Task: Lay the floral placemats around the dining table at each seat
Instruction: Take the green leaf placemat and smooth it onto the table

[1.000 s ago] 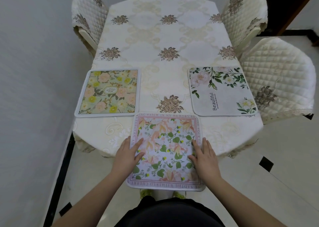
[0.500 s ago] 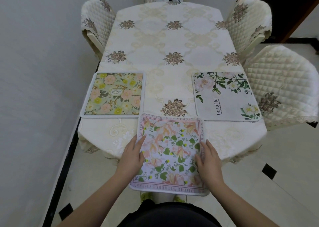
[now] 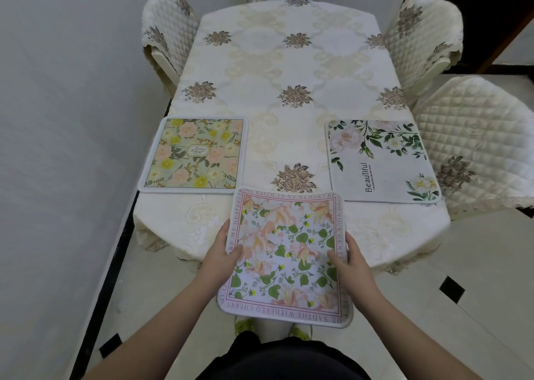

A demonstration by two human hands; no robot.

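The step in hand was the placement of the pink-bordered placemat at the near-end seat of the bench. The left hand gripped the mat's left edge, with the thumb on the printed face and the fingers running along the edge; the right hand gripped the right edge in the same manner, thumb on top. Neither hand was released or clenched empty. The mat lay between the two sets of fingers, its far portion resting on the bench cloth and its near portion overhanging the bench edge toward the person. Beyond the left fingers and further left, a yellow-green floral placemat lay flat on the bench. Beyond the right fingers and further right, a white "Beautiful" placemat lay flat in front of a quilted chair. By judgement, the next move called for sliding the held mat away from the body until its full area was supported, squaring it to the bench edge, then releasing both grips. The far seats carried no mats and appeared outstanding.
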